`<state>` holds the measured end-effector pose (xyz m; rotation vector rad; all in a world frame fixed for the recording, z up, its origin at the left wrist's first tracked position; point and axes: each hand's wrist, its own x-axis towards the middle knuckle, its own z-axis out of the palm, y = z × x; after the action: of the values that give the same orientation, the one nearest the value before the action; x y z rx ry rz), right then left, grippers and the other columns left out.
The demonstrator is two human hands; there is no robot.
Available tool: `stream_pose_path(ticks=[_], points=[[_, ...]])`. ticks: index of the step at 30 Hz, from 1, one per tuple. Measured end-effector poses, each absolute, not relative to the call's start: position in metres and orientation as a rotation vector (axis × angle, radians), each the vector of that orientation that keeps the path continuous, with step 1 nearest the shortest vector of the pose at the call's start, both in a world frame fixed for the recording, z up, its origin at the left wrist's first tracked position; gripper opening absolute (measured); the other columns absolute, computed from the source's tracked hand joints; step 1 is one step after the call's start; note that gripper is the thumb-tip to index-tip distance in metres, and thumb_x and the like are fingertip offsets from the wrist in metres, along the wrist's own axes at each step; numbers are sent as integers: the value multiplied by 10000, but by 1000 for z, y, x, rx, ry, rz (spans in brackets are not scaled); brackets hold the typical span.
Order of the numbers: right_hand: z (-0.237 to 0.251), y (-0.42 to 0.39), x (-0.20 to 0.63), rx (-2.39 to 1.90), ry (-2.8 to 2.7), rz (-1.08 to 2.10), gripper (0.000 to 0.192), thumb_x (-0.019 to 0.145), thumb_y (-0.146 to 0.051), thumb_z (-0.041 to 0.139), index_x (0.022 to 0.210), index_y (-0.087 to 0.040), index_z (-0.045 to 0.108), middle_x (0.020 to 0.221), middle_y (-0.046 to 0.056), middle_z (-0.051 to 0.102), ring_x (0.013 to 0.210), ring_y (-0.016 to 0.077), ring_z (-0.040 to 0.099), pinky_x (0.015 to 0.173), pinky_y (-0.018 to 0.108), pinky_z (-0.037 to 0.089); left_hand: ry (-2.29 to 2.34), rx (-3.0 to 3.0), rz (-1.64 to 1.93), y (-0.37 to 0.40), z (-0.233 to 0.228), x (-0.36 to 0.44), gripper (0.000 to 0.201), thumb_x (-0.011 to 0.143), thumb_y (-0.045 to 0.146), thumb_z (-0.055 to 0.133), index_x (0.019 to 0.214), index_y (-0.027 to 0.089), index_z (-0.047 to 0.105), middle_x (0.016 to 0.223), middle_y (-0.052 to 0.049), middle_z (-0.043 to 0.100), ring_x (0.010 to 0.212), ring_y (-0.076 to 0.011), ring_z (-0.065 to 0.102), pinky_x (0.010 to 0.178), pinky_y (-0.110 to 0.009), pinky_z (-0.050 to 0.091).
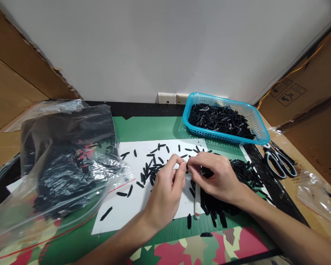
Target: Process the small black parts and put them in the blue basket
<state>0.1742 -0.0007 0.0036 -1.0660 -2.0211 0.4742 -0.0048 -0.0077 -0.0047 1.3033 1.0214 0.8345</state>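
My left hand (168,184) and my right hand (215,176) meet fingertip to fingertip above a white sheet of paper (132,206). Between the fingertips sits a small black piece (186,166), pinched by both hands and mostly hidden. A thin white strip (197,200) hangs down from under my right hand. Several small black pieces (151,169) lie scattered on the paper. A denser heap of black pieces (237,176) lies beneath and to the right of my right hand.
A blue plastic basket (260,130) full of black pieces stands at the back right. Scissors (280,160) lie to its right, near a small clear bag (314,193). A large clear bag (66,162) of black pieces fills the left. Cardboard walls flank both sides.
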Motion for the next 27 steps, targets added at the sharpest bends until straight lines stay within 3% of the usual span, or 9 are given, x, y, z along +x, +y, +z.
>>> stream_pose_path(ticks=[7,15,23,27], points=[[8,1,175,-1137,-1884,528,124,947,-118,603,886,-190,683,758,18,688,656,142,611,642,278,492,1003,1207,871,-5,-7,-4,323,1057,517,490,894,240,457,643,80,324,527,-88,219,454,-198,204],[10,1,178,-1085,-1835,637,83,961,-159,610,950,-204,678,835,23,721,706,149,653,687,285,546,952,1112,919,-3,-3,-1,341,1054,533,497,886,241,447,614,99,291,505,-80,197,431,-176,220],[5,-1,177,-1056,-1901,586,76,987,-181,614,931,-199,662,793,23,677,710,160,616,678,306,506,926,1079,906,-6,-4,-1,353,1055,547,494,884,241,443,616,101,256,511,-79,172,432,-172,188],[2,1,177,-1064,-1869,631,139,961,-152,641,1087,-205,666,945,45,715,758,165,632,707,312,527,918,1071,910,-5,-2,-1,344,1053,550,495,902,243,458,621,100,235,517,-84,153,431,-181,176]])
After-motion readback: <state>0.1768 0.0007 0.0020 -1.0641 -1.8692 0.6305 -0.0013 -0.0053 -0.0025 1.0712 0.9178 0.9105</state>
